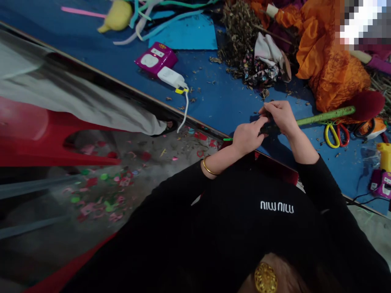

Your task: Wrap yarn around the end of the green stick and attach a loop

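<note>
With fingers (259, 122) of the left hand (248, 137) curled closed around a dark piece (270, 130) at the edge of the blue table (214, 97), in line with a green stick (325, 116), and the right hand (280, 114) bent close above, cannot tell its hold. Seems like fingertip fitting work, calling next for a steady left grip. Cannot make out contents of the clear plastic (370, 156).

The black top (232, 228) carries white lettering (277, 206), upside down in view, on its chest. With the lettering as the dial's centre, a thin gold bangle (207, 169) rings the left wrist at 10 o'clock, beside the black left sleeve (171, 187). A round gold pendant (266, 278), ornately patterned, sits at 6 o'clock. The right sleeve (324, 183) is black too.
</note>
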Action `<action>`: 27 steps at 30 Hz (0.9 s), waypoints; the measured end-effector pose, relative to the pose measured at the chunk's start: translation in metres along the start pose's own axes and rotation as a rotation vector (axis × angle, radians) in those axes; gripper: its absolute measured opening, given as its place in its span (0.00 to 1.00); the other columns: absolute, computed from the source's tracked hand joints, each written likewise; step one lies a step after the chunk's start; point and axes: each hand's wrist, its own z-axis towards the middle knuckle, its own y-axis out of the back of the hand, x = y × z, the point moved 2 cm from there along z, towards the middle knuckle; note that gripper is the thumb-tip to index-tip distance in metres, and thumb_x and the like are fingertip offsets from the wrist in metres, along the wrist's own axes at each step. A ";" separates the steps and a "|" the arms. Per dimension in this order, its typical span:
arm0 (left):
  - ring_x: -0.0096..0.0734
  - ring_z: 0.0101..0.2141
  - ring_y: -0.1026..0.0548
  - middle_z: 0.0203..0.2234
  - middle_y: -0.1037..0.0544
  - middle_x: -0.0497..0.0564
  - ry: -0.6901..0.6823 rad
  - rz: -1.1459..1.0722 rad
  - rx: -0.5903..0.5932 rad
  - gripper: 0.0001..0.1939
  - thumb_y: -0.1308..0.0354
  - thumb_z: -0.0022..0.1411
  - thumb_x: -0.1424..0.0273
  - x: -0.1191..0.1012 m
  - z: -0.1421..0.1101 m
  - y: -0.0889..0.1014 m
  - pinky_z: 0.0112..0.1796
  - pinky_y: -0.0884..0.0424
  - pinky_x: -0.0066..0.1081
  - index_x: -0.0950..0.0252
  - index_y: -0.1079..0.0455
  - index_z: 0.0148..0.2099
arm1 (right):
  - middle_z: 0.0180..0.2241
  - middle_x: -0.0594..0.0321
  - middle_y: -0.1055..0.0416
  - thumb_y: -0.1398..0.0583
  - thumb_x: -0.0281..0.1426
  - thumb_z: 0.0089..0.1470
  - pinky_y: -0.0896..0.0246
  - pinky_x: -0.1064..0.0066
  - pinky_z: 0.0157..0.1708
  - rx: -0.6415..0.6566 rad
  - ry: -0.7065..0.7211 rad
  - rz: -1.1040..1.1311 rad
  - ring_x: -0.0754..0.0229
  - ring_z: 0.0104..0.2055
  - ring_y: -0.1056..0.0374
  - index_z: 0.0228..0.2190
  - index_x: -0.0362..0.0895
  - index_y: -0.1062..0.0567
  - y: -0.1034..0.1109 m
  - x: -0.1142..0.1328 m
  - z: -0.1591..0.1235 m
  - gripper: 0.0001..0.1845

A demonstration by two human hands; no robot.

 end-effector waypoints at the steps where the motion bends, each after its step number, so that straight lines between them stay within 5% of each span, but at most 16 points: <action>1: 0.47 0.47 0.16 0.50 0.15 0.56 -0.025 0.004 -0.004 0.24 0.38 0.64 0.71 0.001 -0.001 -0.002 0.45 0.24 0.37 0.63 0.26 0.62 | 0.20 0.64 0.26 0.40 0.28 0.62 0.39 0.74 0.28 -0.002 -0.018 -0.010 0.68 0.23 0.33 0.20 0.41 0.21 0.000 -0.001 -0.001 0.19; 11: 0.39 0.43 0.15 0.45 0.13 0.52 -0.189 0.047 -0.125 0.16 0.38 0.66 0.74 0.006 -0.003 -0.007 0.41 0.22 0.32 0.60 0.18 0.53 | 0.26 0.63 0.23 0.38 0.31 0.59 0.32 0.71 0.40 -0.028 0.111 0.011 0.64 0.32 0.26 0.22 0.42 0.22 0.015 0.004 -0.013 0.14; 14: 0.39 0.44 0.15 0.46 0.13 0.51 -0.199 0.046 -0.180 0.14 0.35 0.65 0.72 0.009 -0.006 0.007 0.40 0.23 0.31 0.59 0.17 0.52 | 0.25 0.64 0.25 0.33 0.37 0.57 0.34 0.73 0.35 -0.073 0.181 -0.015 0.67 0.29 0.29 0.25 0.43 0.22 0.050 0.023 -0.033 0.13; 18: 0.39 0.42 0.15 0.44 0.13 0.51 -0.178 0.046 -0.236 0.14 0.32 0.63 0.72 0.019 -0.012 0.034 0.39 0.23 0.31 0.58 0.16 0.51 | 0.18 0.66 0.32 0.29 0.44 0.52 0.56 0.72 0.19 -0.086 0.065 -0.111 0.72 0.17 0.42 0.24 0.42 0.24 0.119 0.043 -0.064 0.20; 23: 0.38 0.43 0.15 0.43 0.13 0.52 -0.141 -0.011 -0.246 0.14 0.33 0.63 0.71 0.036 -0.022 0.067 0.43 0.23 0.31 0.60 0.16 0.51 | 0.17 0.65 0.34 0.29 0.23 0.52 0.67 0.66 0.21 -0.220 -0.166 -0.222 0.75 0.15 0.47 0.26 0.39 0.19 0.196 0.049 -0.078 0.05; 27: 0.38 0.43 0.16 0.44 0.13 0.52 -0.115 -0.032 -0.202 0.14 0.33 0.63 0.68 0.046 -0.029 0.086 0.45 0.23 0.31 0.59 0.16 0.51 | 0.17 0.66 0.35 0.41 0.14 0.61 0.62 0.65 0.24 -0.534 0.050 -0.117 0.80 0.15 0.49 0.25 0.38 0.21 0.224 0.061 -0.070 0.16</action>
